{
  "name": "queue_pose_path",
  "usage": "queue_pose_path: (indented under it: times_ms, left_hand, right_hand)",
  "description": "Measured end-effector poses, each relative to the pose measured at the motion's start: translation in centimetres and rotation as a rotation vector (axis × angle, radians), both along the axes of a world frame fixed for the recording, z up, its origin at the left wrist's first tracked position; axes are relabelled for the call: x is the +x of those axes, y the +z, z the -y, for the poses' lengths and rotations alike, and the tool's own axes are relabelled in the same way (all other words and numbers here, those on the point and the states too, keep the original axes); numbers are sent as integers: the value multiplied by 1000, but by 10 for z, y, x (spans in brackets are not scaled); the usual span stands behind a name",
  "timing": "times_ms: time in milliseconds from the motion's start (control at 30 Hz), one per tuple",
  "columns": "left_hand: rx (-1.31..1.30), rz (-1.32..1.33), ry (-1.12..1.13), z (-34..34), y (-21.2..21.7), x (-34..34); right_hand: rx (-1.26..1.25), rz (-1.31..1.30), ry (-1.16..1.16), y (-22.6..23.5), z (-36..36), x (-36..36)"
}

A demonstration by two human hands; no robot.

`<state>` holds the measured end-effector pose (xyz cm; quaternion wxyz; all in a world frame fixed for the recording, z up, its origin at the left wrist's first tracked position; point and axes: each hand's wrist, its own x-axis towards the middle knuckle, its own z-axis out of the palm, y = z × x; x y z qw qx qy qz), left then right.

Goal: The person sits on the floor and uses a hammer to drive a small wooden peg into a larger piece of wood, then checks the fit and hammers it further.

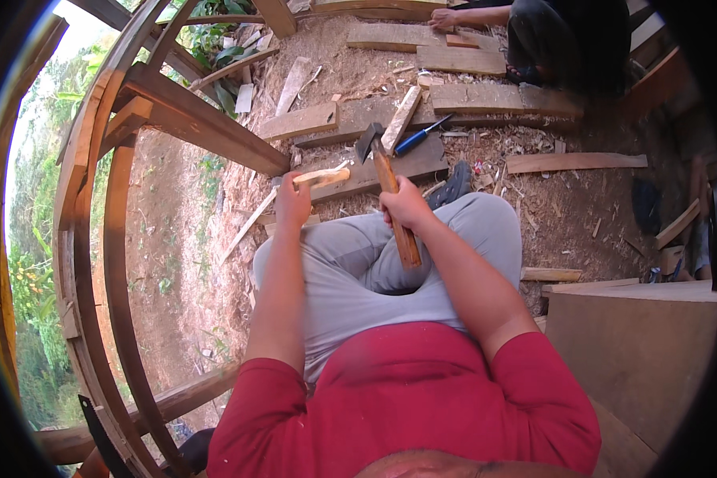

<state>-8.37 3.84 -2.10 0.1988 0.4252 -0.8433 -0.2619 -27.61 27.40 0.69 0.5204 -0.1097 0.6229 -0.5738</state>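
Note:
My right hand (406, 205) is wrapped round the wooden handle of a hatchet (385, 167). Its dark metal head points away from me, over a thick board (406, 166) on the ground. At the left, my left hand (293, 199) grips one end of a small pale piece of wood (327, 177), which rests on or just above that board; contact is unclear. Beyond the hatchet head lie a light wood strip (401, 119) and a blue-handled tool (424, 135) with a thin dark shaft.
Wood chips cover the dirt ground around several cut planks (474, 99). A wooden frame (207, 119) rises on my left. Another person's hand (444, 19) rests near boards at the far side. At my right stands a large wooden box (629, 342).

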Motion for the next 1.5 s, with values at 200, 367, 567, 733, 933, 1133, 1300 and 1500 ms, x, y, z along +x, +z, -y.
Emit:
queue_pose_path:
  times_ms: [200,367,567,733,933,1133,1300,1500]
  left_hand:
    - [-101,-13,-15,-15,-5,-18]
    - [-143,-5,-20,-10,-7,-18]
    - [-113,0,13,-10,-2,-20]
    - [-100,-16,22,-7,1,-20]
    - [-160,-28,11,-6,-4,-22]
    - [-102,-18,62,-4,-6,-18]
    - [-141,-18,54,-5,-3,-19]
    - [-144,-59,36,-4,-14,-25]
  right_hand:
    - [158,-135,119,-21,-4,8]
    - [113,-526,228,19,19,16]
    - [274,-944,312,17,37,36]
    - [182,-1024,241,48,49,36]
    - [354,-993,446,24,47,38]
    - [174,-1061,250,42,60,35]
    - [191,-1041,253,50,62,40]
    - [256,-1087,347,26,59,24]
